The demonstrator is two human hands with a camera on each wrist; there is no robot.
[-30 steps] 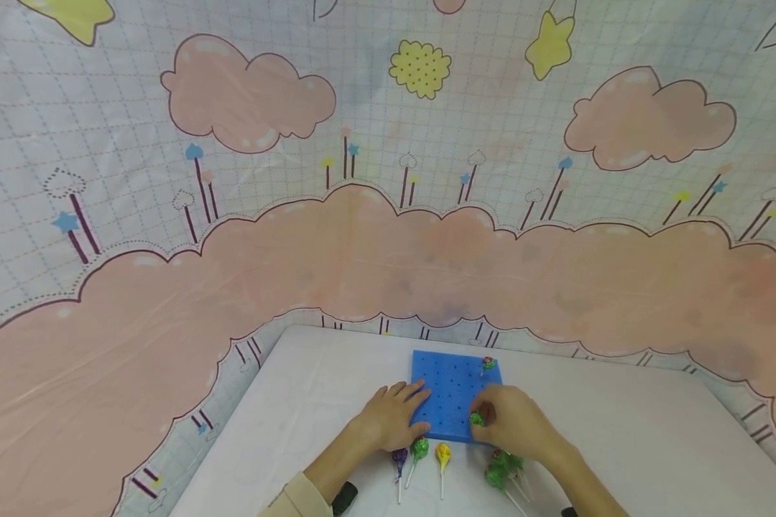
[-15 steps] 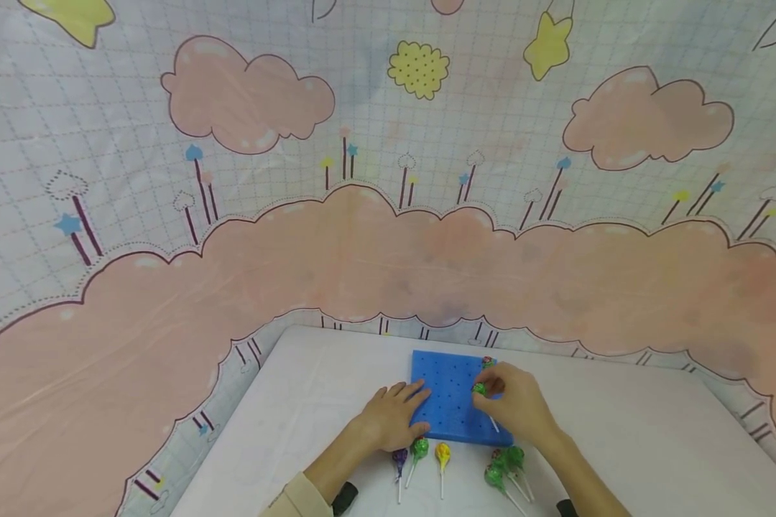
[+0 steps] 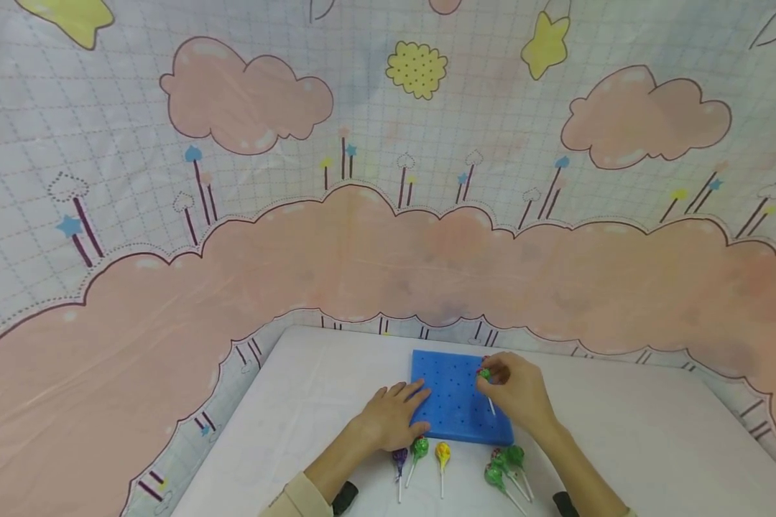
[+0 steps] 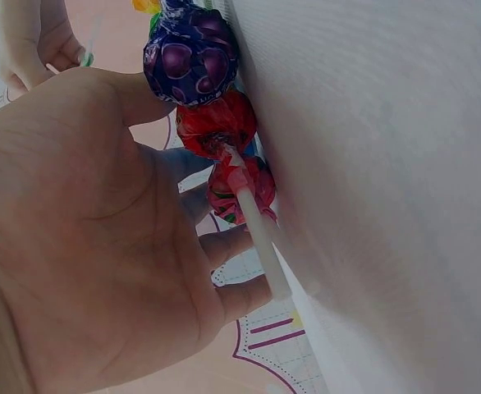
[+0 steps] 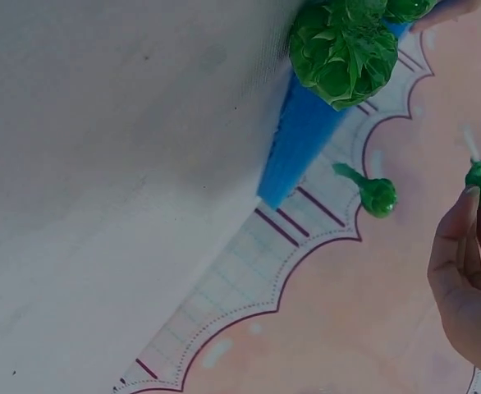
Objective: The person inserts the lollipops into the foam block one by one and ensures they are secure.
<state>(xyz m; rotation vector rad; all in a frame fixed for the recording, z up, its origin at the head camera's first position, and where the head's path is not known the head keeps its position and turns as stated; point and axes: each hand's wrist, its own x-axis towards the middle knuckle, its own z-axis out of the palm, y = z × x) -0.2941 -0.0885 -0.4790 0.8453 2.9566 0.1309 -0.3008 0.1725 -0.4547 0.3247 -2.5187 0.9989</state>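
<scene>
- The step in hand, as I judge it, is planting one lollipop into the blue foam board [image 3: 449,402]. The right hand [image 3: 517,398] is over the far right part of the board and pinches a green-wrapped lollipop [image 3: 484,374] between thumb and fingertips, fingers curled around it, the white stick pointing down toward the board.
- The left hand [image 3: 391,420] lies flat on the near left corner of the board, fingers straight and slightly apart, holding it steady.
- The next move probably calls for aiming the stick tip at one small hole and pushing straight down; the holes are narrow, so the stick must stay upright.
- The board is a square slab, soft-looking, with regular rows of dark holes.
- In front of the board's near edge lie more lollipops [image 3: 441,454]: round heads in crinkled shiny wrappers, purple, green and yellow, on thin white sticks.
- The table [image 3: 653,431] under the board is white and matt.
</scene>
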